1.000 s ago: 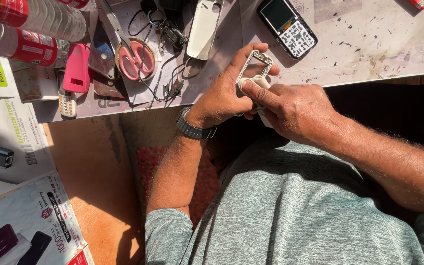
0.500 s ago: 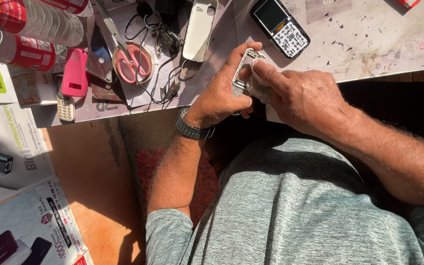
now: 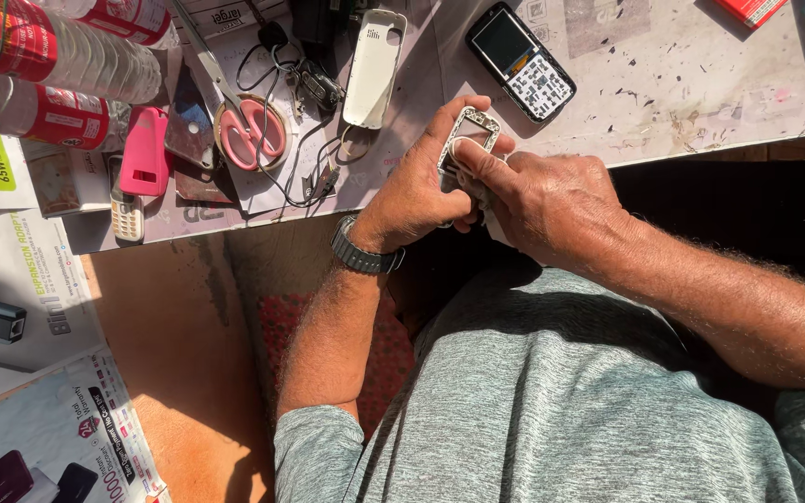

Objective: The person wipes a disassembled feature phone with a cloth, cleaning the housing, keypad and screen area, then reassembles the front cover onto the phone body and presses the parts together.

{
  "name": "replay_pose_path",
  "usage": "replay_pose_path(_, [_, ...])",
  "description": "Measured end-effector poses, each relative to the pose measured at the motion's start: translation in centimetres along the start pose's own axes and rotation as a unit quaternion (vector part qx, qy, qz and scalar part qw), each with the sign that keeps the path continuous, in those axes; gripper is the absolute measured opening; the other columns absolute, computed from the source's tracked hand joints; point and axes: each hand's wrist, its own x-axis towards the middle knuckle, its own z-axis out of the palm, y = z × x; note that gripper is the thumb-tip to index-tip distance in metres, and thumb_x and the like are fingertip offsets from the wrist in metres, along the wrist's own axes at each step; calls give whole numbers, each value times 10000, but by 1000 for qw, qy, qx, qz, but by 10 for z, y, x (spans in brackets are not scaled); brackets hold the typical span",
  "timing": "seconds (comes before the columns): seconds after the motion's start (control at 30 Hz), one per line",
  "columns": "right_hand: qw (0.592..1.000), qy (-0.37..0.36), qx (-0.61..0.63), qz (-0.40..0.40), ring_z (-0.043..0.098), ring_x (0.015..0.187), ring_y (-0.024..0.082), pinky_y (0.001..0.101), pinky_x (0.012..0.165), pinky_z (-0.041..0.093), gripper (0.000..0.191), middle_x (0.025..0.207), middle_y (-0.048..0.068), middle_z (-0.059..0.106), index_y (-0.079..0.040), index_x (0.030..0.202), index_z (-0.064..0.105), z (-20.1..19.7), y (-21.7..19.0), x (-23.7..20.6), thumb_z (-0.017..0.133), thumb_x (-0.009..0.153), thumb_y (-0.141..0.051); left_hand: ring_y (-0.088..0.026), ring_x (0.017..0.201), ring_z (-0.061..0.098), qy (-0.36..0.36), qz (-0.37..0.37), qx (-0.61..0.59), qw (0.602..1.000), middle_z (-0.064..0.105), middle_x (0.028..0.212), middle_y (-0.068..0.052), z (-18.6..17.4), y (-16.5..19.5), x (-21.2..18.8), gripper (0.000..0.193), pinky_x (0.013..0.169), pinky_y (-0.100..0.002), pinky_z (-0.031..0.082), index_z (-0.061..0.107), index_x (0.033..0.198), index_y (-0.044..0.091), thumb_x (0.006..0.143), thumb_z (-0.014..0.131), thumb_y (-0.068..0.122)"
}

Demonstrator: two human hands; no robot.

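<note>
Barely shifted, both hands, left hand (image 3: 416, 191), right hand (image 3: 552, 200), gripping silver-rimmed phone frame (image 3: 468, 130)

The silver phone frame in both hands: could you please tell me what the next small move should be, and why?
Probably keep the left hand steady and press along the small silver rectangular phone frame with the right hand's fingers, because the left hand grips the frame above the table edge while a right fingertip lies on it.
</note>
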Motion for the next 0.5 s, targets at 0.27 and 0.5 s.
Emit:
replay_pose_path(0.27, [998, -18, -19, 63, 686, 515, 260, 396, 341, 491, 534, 716, 116, 695, -83, 1472, 375, -3, 3, -1, 604, 1026, -269, -193, 842, 745, 17, -18, 25, 999, 664, 1384, -206, 0, 4, -4, 982, 676, -317, 678, 263, 1605, 211, 733, 602, -88])
replay_pose_path(0.5, [999, 32, 2, 18, 681, 518, 245, 383, 338, 493, 495, 695, 98, 691, -100, 1470, 396, -5, 3, 2, 576, 1023, -214, -201, 914, 762, 27, 1, 71, 997, 558, 1392, -208, 2, 4, -2, 967, 690, -337, 719, 278, 1578, 216, 725, 617, -85])
